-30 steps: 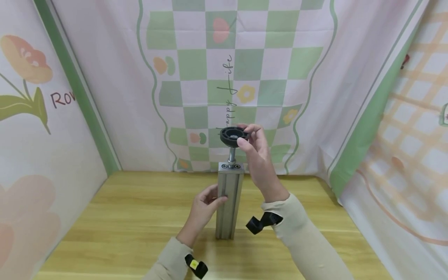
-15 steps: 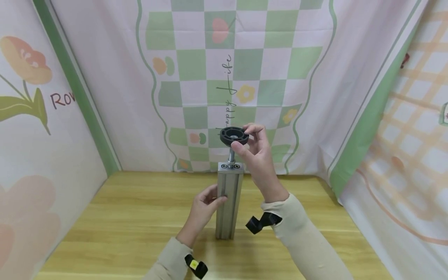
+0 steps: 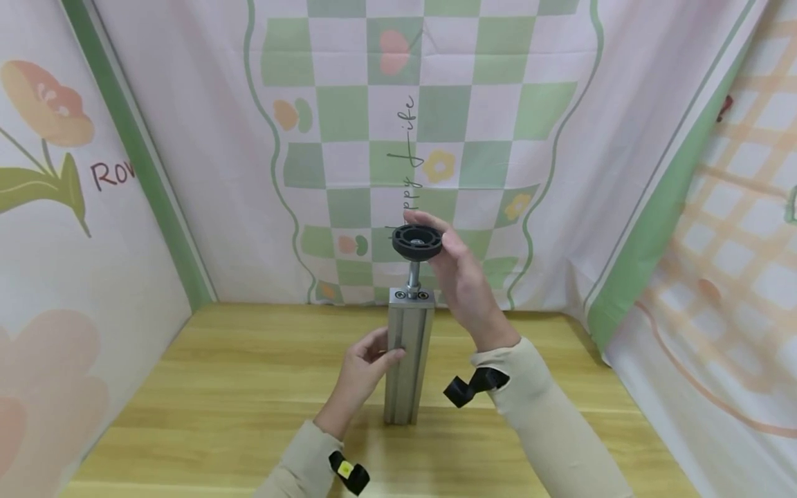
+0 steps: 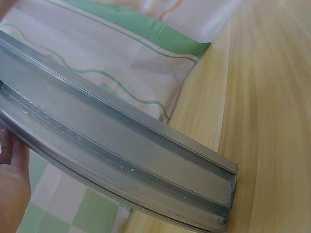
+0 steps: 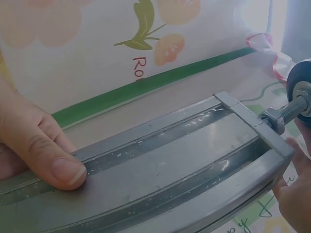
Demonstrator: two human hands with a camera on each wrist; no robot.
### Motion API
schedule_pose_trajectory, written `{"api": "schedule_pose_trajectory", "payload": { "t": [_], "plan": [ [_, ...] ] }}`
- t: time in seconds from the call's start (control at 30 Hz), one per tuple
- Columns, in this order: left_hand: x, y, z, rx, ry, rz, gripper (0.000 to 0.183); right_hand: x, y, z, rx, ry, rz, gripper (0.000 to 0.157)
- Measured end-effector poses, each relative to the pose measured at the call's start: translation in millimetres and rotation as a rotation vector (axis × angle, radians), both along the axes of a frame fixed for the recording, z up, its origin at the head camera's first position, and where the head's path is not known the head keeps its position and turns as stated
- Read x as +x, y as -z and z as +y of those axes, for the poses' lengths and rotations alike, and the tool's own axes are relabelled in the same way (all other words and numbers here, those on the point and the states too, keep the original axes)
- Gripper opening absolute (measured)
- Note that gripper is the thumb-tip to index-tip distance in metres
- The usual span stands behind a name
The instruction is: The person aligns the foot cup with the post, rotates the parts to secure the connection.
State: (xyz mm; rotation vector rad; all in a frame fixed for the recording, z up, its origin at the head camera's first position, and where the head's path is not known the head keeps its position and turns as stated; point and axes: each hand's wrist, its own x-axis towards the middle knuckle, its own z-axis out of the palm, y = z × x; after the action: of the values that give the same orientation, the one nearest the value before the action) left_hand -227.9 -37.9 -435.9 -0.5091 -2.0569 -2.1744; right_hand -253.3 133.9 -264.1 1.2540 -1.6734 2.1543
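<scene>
The work looks well along to us: the black foot sits on top of its threaded stem, and the stem stands in the end plate of the metal profile. What may be left, we judge, is turning the foot to its final height and tightening the nut, but we cannot tell how deep the thread goes.

Our left hand grips the profile, thumb on the near face and fingers behind; the profile stands upright on the desk, running above and below those fingers. Our right hand has its fingers nearly straight, reaching behind the foot, the thumb at its right rim; it is not clenched round it, and we cannot tell how firmly it touches.

Counting up: one profile, one foot, one stem, one end plate with two screws, on either side of the stem below our right fingers, and at least one nut.
</scene>
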Motion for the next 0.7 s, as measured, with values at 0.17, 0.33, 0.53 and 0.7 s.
{"api": "schedule_pose_trajectory", "payload": {
  "t": [0.17,0.33,0.53,0.7],
  "plan": [
    [0.3,-0.9,0.2,0.007,0.002,-0.004,0.043,-1.9,0.3,1.1,-0.014,-0.003,-0.012,0.045],
    [0.8,-1.6,0.4,0.009,0.006,-0.009,0.044,-2.0,0.3,1.3,-0.03,0.006,-0.026,0.04],
    [0.3,-1.3,0.1,0.003,0.004,-0.011,0.043,-0.6,0.2,1.2,-0.025,0.045,-0.006,0.038],
    [0.2,-0.8,0.1,0.01,0.006,-0.006,0.043,-0.5,1.9,1.4,-0.025,0.108,0.011,0.032]
  ]
}}
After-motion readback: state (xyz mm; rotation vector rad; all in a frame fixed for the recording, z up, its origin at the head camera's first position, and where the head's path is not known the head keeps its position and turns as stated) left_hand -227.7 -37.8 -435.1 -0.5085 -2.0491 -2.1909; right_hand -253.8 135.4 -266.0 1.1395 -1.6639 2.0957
